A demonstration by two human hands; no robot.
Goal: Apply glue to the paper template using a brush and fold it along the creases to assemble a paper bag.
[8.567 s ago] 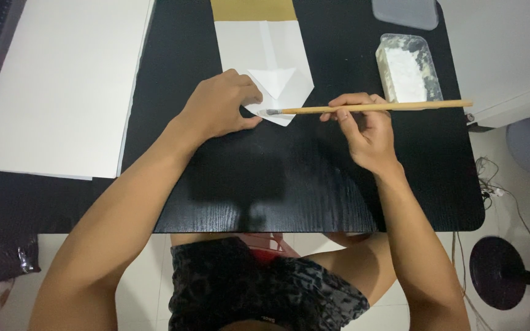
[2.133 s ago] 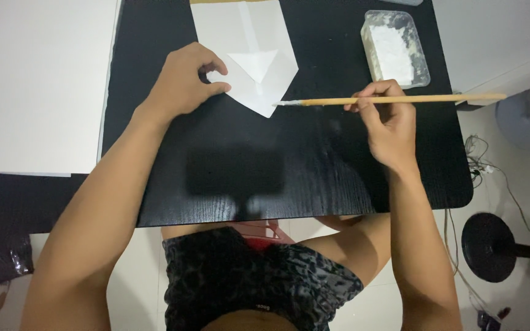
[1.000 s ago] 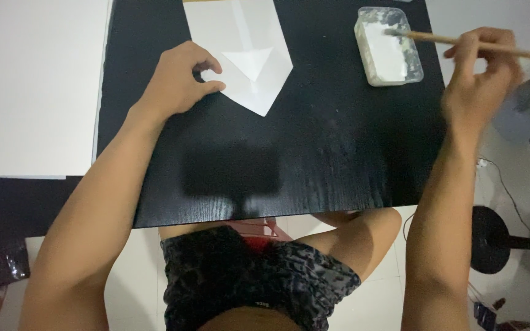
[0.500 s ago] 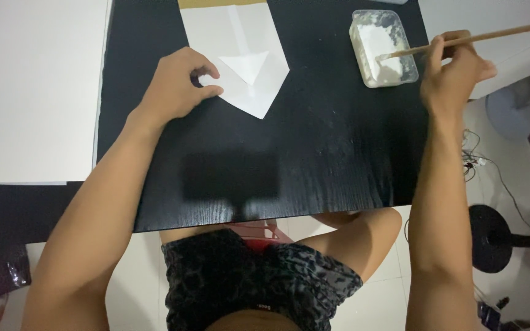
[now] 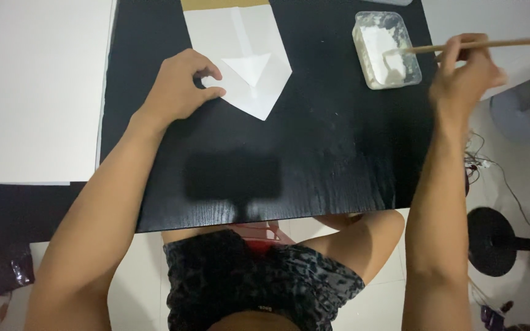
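- The right hand [image 5: 464,76] was smeared with motion blur, so its grip on the brush [image 5: 486,44] could not be made out.
- The brush's handle ran off the right edge of the view.
- The folded white paper [image 5: 240,58] was cut off at the top, at the black table's [image 5: 314,153] far edge.
- The left hand [image 5: 179,86] covered the paper's left edge.
- The brush's tip was lost in the white paste of the tub [image 5: 386,52].

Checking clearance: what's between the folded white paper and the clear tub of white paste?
Head view: only bare black tabletop lies between folded white paper and clear plastic tub of white paste.
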